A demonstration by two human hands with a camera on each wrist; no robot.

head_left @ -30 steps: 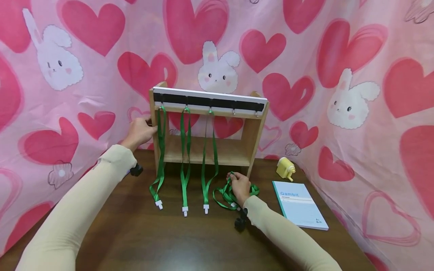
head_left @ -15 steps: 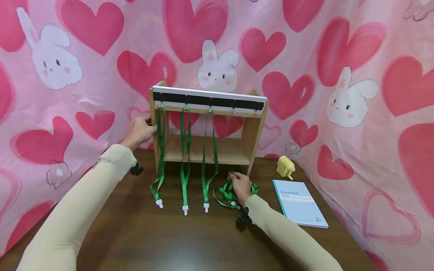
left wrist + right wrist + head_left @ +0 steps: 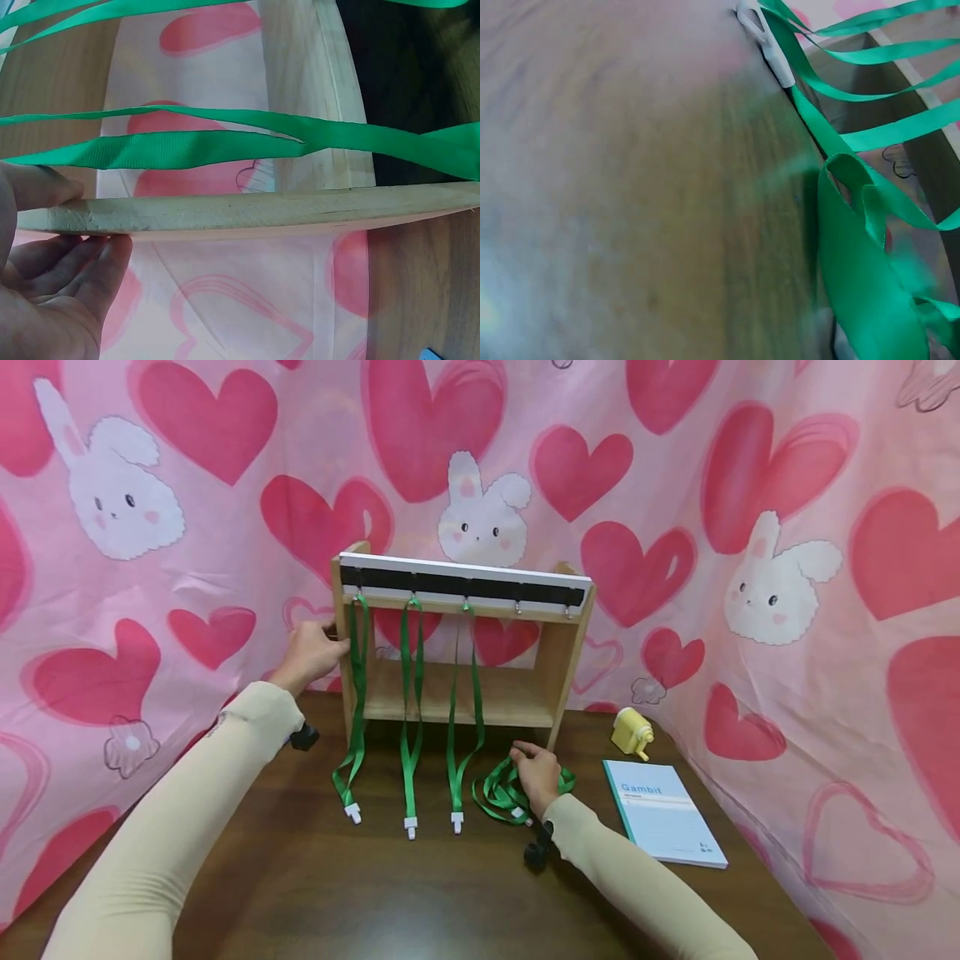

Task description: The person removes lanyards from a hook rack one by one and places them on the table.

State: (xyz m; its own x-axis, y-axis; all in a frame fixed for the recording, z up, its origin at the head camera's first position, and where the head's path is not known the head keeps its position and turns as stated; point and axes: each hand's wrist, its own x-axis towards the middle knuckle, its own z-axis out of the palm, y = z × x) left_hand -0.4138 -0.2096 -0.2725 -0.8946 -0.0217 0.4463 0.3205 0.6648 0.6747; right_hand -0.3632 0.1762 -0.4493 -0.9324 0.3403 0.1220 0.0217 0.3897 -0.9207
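Observation:
My left hand (image 3: 311, 652) grips the left side board of a wooden rack (image 3: 465, 693), thumb on one face and fingers on the other in the left wrist view. Three green lanyards hang from hooks on the rack's white-and-black front rail (image 3: 465, 583): a left lanyard (image 3: 357, 693), a middle lanyard (image 3: 408, 760) and a right lanyard (image 3: 456, 772). Each ends in a white clip. My right hand (image 3: 538, 777) is at a loosely heaped green lanyard (image 3: 498, 793), its bent fingertips at one strand. The right wrist view shows green bands (image 3: 862, 262) but no fingers.
Two hooks at the rail's right end carry no lanyard; one is the end hook (image 3: 567, 612). A light-blue notebook (image 3: 663, 814) lies at the table's right, with a small yellow crank-handled object (image 3: 632, 732) behind it. A heart-and-bunny cloth (image 3: 577, 468) surrounds the brown table (image 3: 352, 893).
My right fingers shift slightly at the heaped lanyard; the green strand seen at their tips earlier now shows less. My left hand, the rack and the hanging lanyards stay put.

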